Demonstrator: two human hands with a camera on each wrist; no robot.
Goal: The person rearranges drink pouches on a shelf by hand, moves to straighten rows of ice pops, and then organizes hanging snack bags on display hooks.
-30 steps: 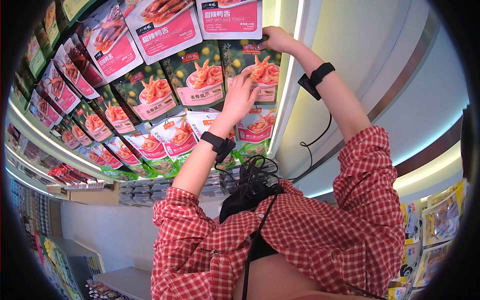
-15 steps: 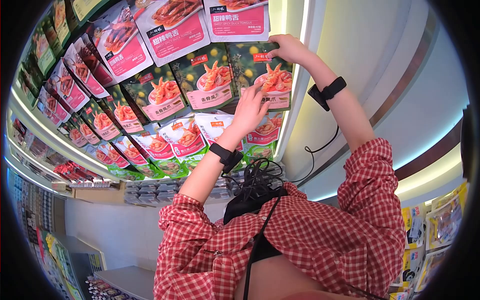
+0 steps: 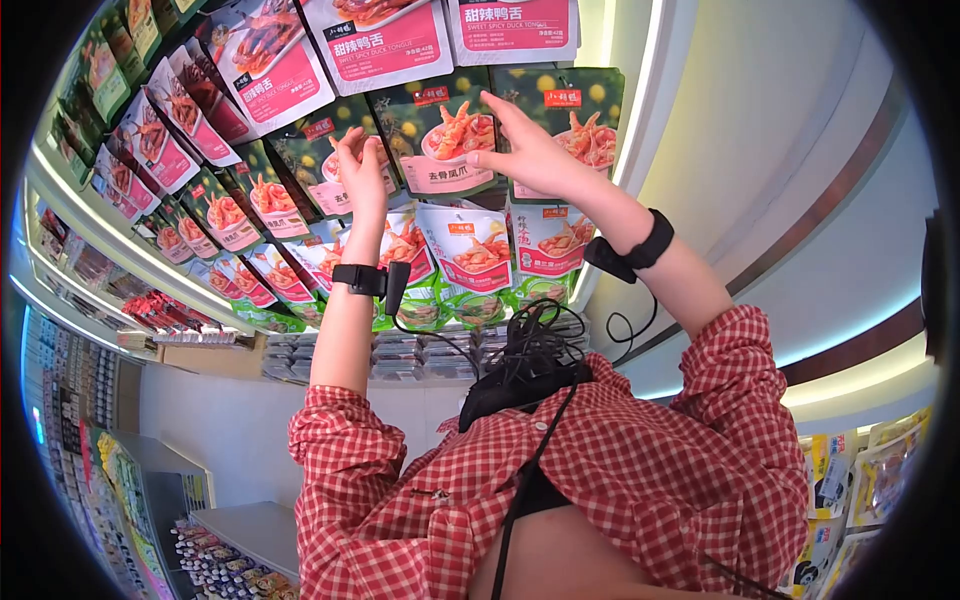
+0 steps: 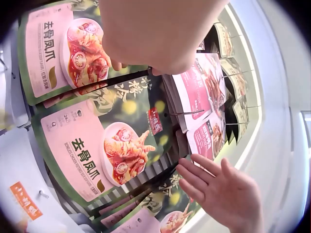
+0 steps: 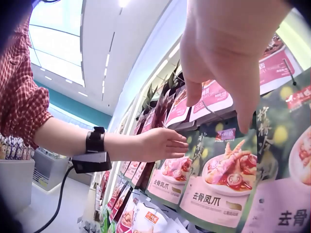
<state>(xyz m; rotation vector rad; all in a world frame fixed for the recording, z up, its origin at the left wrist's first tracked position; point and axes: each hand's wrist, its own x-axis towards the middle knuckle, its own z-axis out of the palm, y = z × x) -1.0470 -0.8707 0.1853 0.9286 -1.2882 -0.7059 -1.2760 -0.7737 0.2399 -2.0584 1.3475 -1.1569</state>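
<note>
Shop display wall, a bright light strip (image 3: pixel 643 110) running along its edge. Middle green pouch (image 3: pixel 440 182) hangs upright in a row of like ones, between the two hands. Right hand (image 3: pixel 540 168): fingers released, index and thumb spread apart, nothing in the grasp, fingertips over the seam between this pouch and the right-hand green pouch (image 3: pixel 603 150). Contact with either: cannot tell. Left hand (image 3: pixel 363 185): fingers loosely bent, not clenched, nothing seen in them, in front of the left-hand green pouch (image 3: pixel 312 152); contact also unclear. Judgement on technique: a light pinch at the side or top edges, or flat fingertips near the seams, would suit these packs, since a hard press mid-front could dent them or swing them on a hook. Palms best kept a little off the fronts; neighbours sit close and overlap, so a wide sweep could knock them askew. One hand to steady, the other to adjust, looks sound. Pink-and-white pouches (image 3: pixel 385 50) just above, their lower edges near the green tops; a metal hook (image 4: pixel 189 113) sticks out there, worth keeping fingers clear of. White-and-red pouches (image 3: pixel 468 262) below, close to the left forearm.
</note>
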